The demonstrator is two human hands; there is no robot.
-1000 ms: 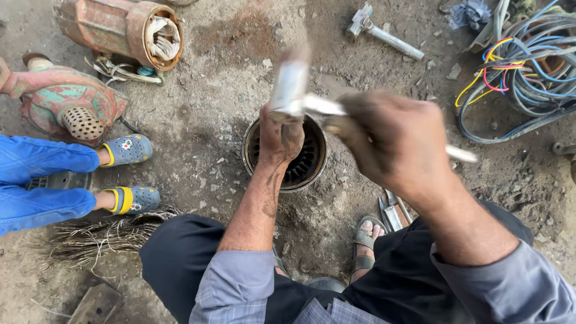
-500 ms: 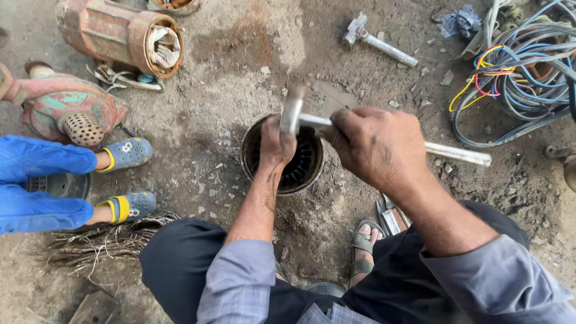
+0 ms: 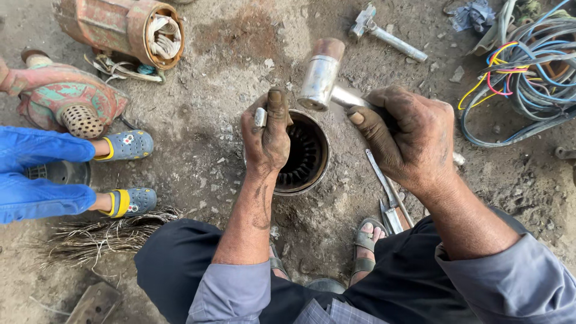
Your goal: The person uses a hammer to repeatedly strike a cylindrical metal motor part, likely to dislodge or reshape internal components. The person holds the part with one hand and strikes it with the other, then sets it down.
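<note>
My left hand (image 3: 267, 135) grips a short metal chisel (image 3: 260, 116) held upright against the left rim of a round slotted motor stator (image 3: 309, 157) that stands on the dirt ground between my feet. My right hand (image 3: 408, 135) is closed on the handle of a steel hammer, whose cylindrical head (image 3: 321, 75) hangs just above and right of the chisel. Both hands are dark with grease.
Two rusty motor housings (image 3: 123, 27) (image 3: 63, 102) lie at the upper left. Another person's legs in blue trousers and grey sandals (image 3: 123, 174) are at the left, beside a bundle of stripped wire (image 3: 96, 237). A second hammer (image 3: 387, 33) lies at the top, coiled cables (image 3: 528, 66) at the upper right, pliers (image 3: 390, 201) by my right foot.
The hammer came down onto the chisel half a second ago and has now lifted a little above it. My left hand has stayed on the stator's rim.
</note>
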